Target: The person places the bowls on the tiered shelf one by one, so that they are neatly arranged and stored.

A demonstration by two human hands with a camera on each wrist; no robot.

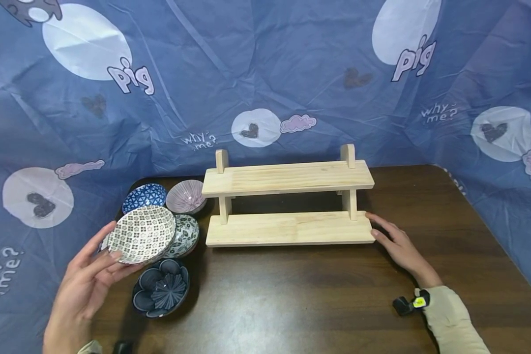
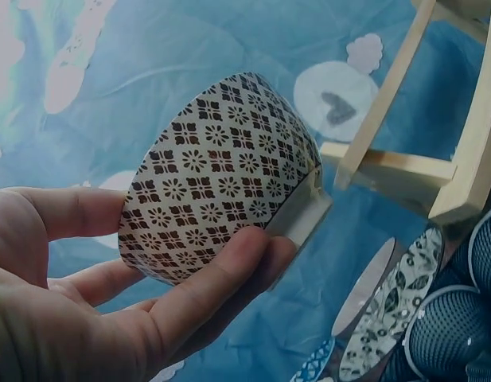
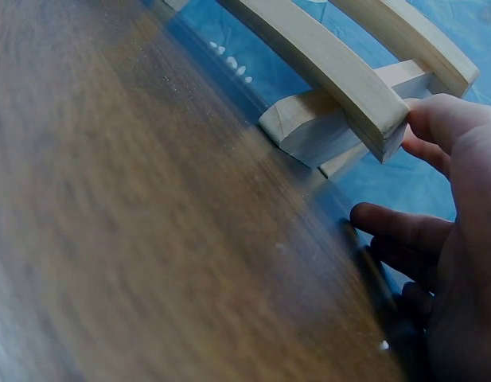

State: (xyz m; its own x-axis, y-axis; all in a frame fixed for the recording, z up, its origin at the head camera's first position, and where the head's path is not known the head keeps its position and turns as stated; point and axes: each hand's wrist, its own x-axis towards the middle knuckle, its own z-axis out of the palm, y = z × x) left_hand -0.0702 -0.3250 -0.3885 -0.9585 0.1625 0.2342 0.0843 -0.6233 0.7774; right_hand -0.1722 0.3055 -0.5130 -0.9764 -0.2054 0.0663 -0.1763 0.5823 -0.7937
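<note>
Holding: my left hand [image 1: 86,282] holds the patterned bowl [image 1: 142,234] up off the table, tipped on its side.
Left hand grip: my thumb is on one side of the bowl and my fingers [image 2: 205,294] curl under it, near its foot, as the left wrist view shows.
Patterned bowl: it is white with small dark flower shapes all over [image 2: 221,179]. It hangs above the other bowls at the left end of the table.
Right hand: my right hand [image 1: 396,243] lies flat on the table [image 1: 292,300] with the fingers straight and spread. It holds nothing.
Right hand touch: my fingertips [image 3: 436,123] touch the right end of the rack's bottom board.
Wooden rack: I see a light wooden rack [image 1: 287,201] with two flat boards, one above the other. It stands in the middle of the table, near the back.
Other bowls: a blue bowl [image 1: 143,197] and a pink striped bowl [image 1: 186,195] sit at the back left. A bowl with dark leaves [image 1: 183,236] sits just behind the one I hold. A dark blue flower bowl [image 1: 161,287] sits nearest to me.
Table: it is dark brown wood.
Cloth: a blue cloth [image 1: 265,73] with white spots and the word "pig" hangs behind the table.
Sleeve: my right arm wears a pale sleeve [image 1: 451,319].
</note>
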